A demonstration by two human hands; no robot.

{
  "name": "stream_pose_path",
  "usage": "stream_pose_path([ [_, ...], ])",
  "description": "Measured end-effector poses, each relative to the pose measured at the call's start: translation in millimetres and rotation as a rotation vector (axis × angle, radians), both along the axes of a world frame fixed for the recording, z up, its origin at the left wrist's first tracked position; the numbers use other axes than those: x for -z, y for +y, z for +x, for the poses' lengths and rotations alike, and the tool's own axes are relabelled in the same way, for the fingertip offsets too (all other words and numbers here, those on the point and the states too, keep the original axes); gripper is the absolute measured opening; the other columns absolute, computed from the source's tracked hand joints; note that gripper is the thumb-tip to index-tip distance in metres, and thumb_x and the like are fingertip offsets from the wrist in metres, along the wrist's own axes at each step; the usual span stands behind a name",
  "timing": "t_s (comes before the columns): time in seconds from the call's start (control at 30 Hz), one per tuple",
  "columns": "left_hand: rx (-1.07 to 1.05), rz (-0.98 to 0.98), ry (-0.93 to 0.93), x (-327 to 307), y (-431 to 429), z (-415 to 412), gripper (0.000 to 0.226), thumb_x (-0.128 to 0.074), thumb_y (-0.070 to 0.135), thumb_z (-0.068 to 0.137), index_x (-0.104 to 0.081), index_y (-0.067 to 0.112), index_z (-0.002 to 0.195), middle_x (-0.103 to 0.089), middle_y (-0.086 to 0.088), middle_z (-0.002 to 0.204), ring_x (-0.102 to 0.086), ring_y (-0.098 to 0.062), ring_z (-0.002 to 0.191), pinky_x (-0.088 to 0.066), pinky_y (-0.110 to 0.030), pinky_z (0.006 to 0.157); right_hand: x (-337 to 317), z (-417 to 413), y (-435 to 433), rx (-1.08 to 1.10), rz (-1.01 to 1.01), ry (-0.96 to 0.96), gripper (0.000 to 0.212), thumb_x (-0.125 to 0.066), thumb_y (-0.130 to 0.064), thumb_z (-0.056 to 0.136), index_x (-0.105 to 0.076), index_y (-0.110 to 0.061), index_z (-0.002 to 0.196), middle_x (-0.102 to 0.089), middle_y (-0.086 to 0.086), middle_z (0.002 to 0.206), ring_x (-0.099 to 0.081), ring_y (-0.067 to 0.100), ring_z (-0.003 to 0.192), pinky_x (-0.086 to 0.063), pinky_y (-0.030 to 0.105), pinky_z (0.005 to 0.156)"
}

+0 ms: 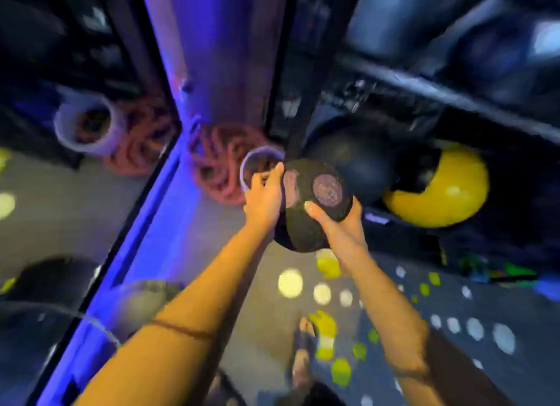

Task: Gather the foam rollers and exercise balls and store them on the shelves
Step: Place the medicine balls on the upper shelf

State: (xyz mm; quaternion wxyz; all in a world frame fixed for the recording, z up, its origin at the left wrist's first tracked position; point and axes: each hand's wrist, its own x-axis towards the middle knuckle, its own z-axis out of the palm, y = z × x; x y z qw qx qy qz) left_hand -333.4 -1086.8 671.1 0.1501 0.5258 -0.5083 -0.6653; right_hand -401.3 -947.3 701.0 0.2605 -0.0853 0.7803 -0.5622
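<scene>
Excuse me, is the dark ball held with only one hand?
No, the left hand and right hand both grip the dark ball.

The dark ball in the middle has a rough, grainy, matt skin, like textured rubber; the yellow ball to its right is smooth and glossy, catching a highlight. The orange rope to the left looks coarse and braided, the shelf rail far right smooth dark metal

Round label on black ball: illegible blur
</scene>
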Motion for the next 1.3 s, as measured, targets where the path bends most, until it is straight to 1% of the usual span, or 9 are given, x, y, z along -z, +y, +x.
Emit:
stream_pose_path([
  [0.1,0.087,-0.206,0.210,-111,2,-68,0.092,-0.049,0.092,0.059,-0.061,0.036,0.130,-0.060,-0.005,0.137,-0.054,-0.024,0.129,-0.037,-0.046,0.114,-108,-62,11,0.029,-0.168,0.161,0.089,-0.092,-0.033,0.067,-0.040,-0.028,0.138,-0.060,-0.017,0.120,-0.060,-0.006,0.103,-0.047,0.007,0.087],
  [0.23,0.127,-0.354,0.383,-205,40,-128,0.095,-0.045,0.091,0.065,-0.042,0.041,0.146,-0.051,-0.005,0.148,-0.048,-0.027,0.137,-0.033,-0.049,0.117,-203,-130,37,-0.001,-0.313,0.256,0.092,-0.091,-0.055,0.047,-0.049,-0.041,0.127,-0.068,-0.015,0.122,-0.066,0.002,0.111,-0.051,0.033,0.104],
  [0.3,0.131,-0.375,0.393,-234,63,-161,0.101,-0.044,0.095,0.060,-0.040,0.042,0.146,-0.052,-0.007,0.147,-0.049,-0.031,0.134,-0.035,-0.051,0.115,-231,-159,61,-0.007,-0.362,0.290,0.076,-0.094,-0.050,0.053,-0.050,-0.042,0.114,-0.066,-0.021,0.115,-0.067,-0.001,0.103,-0.051,0.033,0.102],
  [0.4,0.200,-0.317,0.397,-257,93,-212,0.101,-0.051,0.101,0.051,-0.043,0.050,0.138,-0.057,-0.002,0.141,-0.056,-0.028,0.126,-0.044,-0.051,0.108,-247,-209,97,0.027,-0.383,0.324,0.076,-0.092,-0.050,0.059,-0.052,-0.033,0.121,-0.067,-0.018,0.115,-0.067,-0.001,0.100,-0.053,0.031,0.099],
  [0.63,0.346,-0.363,0.450,-270,157,-336,0.075,-0.065,0.082,0.060,-0.065,0.038,0.120,-0.074,0.008,0.112,-0.068,-0.014,0.108,-0.051,-0.043,0.104,-235,-328,161,0.214,-0.382,0.277,0.107,-0.092,-0.055,0.058,-0.042,-0.021,0.146,-0.065,-0.005,0.127,-0.065,0.013,0.113,-0.050,0.039,0.106],
  [0.77,0.377,-0.460,0.369,-265,162,-407,0.088,-0.052,0.094,0.060,-0.063,0.036,0.125,-0.071,0.005,0.123,-0.063,-0.018,0.121,-0.044,-0.043,0.110,-231,-389,170,0.287,-0.266,0.314,0.126,-0.089,-0.064,0.054,-0.028,-0.021,0.156,-0.053,-0.006,0.138,-0.053,0.012,0.126,-0.041,0.034,0.112],
  [0.87,0.471,-0.563,0.258,-268,160,-450,0.075,-0.043,0.082,0.083,-0.059,0.029,0.133,-0.065,-0.009,0.134,-0.057,-0.031,0.129,-0.043,-0.041,0.109,-229,-440,164,0.324,-0.135,0.363,0.137,-0.086,-0.081,0.034,-0.035,-0.030,0.151,-0.054,-0.001,0.143,-0.054,0.017,0.129,-0.045,0.042,0.111],
  [1.1,0.769,-0.976,-0.206,-237,124,-545,0.066,-0.019,0.057,0.104,-0.066,0.013,0.120,-0.066,-0.017,0.123,-0.059,-0.036,0.120,-0.045,-0.039,0.097,-215,-532,136,0.343,0.261,0.402,0.138,-0.075,-0.087,0.037,-0.024,-0.035,0.154,-0.035,0.012,0.153,-0.033,0.039,0.141,-0.033,0.053,0.115],
  [1.3,0.794,-1.206,-0.157,-224,100,-591,0.061,-0.018,0.052,0.106,-0.066,0.020,0.124,-0.069,-0.007,0.125,-0.062,-0.027,0.120,-0.048,-0.033,0.097,-214,-582,114,0.446,0.318,0.482,0.111,-0.058,-0.092,0.050,-0.042,-0.037,0.145,-0.044,0.004,0.143,-0.042,0.035,0.135,-0.038,0.051,0.112],
])
